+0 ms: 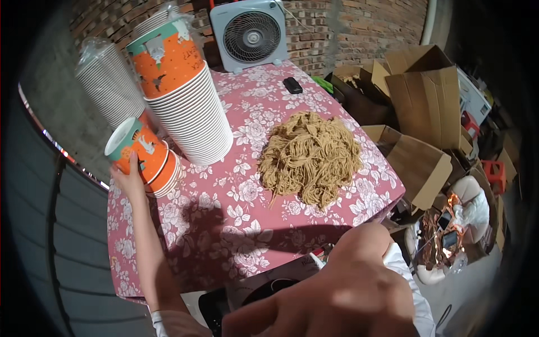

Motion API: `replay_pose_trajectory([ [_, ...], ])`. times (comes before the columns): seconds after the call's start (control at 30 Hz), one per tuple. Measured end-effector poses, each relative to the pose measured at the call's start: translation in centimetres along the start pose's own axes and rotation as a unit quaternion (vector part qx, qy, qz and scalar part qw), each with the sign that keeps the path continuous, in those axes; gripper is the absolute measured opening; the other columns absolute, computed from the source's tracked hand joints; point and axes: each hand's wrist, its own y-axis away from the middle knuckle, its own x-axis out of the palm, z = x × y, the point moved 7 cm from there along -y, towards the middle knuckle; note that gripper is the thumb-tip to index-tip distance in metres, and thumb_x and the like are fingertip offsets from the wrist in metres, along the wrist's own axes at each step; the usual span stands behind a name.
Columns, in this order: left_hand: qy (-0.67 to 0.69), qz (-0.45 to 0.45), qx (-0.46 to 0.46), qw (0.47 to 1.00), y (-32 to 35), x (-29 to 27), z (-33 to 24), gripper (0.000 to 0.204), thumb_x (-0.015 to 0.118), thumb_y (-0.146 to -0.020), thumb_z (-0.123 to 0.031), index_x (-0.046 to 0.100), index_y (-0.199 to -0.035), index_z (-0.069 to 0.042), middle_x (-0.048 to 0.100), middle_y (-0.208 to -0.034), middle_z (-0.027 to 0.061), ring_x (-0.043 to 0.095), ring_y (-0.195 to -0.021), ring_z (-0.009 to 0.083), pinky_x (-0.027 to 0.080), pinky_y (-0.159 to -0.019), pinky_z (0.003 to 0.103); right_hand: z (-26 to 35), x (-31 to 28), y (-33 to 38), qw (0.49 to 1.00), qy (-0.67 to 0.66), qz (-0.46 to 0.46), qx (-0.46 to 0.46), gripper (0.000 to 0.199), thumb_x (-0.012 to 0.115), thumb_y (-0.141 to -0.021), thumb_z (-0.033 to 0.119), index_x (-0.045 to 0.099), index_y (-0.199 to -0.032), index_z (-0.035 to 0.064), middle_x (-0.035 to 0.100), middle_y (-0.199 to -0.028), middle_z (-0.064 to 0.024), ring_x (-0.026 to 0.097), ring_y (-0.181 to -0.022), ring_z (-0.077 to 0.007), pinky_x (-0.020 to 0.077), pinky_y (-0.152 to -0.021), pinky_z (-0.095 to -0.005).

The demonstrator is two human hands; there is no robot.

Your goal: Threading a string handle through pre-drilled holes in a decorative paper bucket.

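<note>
At the table's left side my left hand [130,181] is closed on an orange and green paper tub [141,147]. The thumb lies against its printed side; the other fingers are mostly hidden behind it. This tub sits on top of a short, tilted stack of paper tubs [166,178]. Just beyond it rises a tall stack of the same tubs [193,121] with white rims. My right hand [337,297] looms large and blurred in the lower foreground, away from the tubs. Its fingers are not clear enough to read. A heap of yellow-brown dried noodles [311,160] lies mid-table.
A pink flowered cloth [247,208] covers the table. At its back stand a grey box fan [252,36] and a small black object [292,85]. Another wrapped tub stack [109,81] is at the far left. Opened cardboard boxes [424,101] crowd the right, near a red stool [494,175].
</note>
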Motion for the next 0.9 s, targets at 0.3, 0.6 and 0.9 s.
replay_pose_trajectory([
  [0.3, 0.010, -0.038, 0.273, 0.961, 2.7, 6.5, -22.5, 0.115, 0.089, -0.075, -0.046, 0.022, -0.157, 0.002, 0.027, -0.155, 0.0312, 0.031, -0.144, 0.0423, 0.029, -0.118, 0.050, 2.9, 1.1, -4.0, 0.993, 0.083, -0.090, -0.003, 0.036, 0.058, -0.105, 0.026, 0.059, -0.141, 0.0239, 0.054, -0.084, -0.0087, 0.047, -0.075, -0.0162, 0.0366, -0.072, -0.0264],
  [0.6, -0.075, 0.109, 0.207, 0.969, -10.0, 12.6, -27.7, 0.064, 0.089, -0.069, -0.051, 0.076, -0.113, -0.007, 0.074, -0.104, 0.0148, 0.072, -0.095, 0.0267, 0.056, -0.088, 0.037, 9.0, 3.6, 1.0, 0.984, -0.011, 0.146, -0.101, 0.030, 0.052, -0.108, 0.024, 0.068, -0.133, 0.0255, 0.042, -0.056, 0.0060, 0.038, -0.047, -0.0091, 0.0321, -0.051, -0.0300],
  [0.9, -0.002, 0.013, 0.221, 0.975, -11.1, 10.6, -30.6, 0.032, 0.090, -0.071, -0.035, 0.083, -0.094, -0.015, 0.079, -0.086, 0.0041, 0.074, -0.080, 0.0187, 0.056, -0.077, 0.031, -4.5, -5.5, 7.5, 0.859, 0.448, 0.077, 0.237, 0.025, 0.074, -0.092, 0.027, 0.077, -0.106, 0.0062, 0.061, -0.071, -0.0046, 0.057, -0.069, -0.0196, 0.0458, -0.071, -0.0346],
])
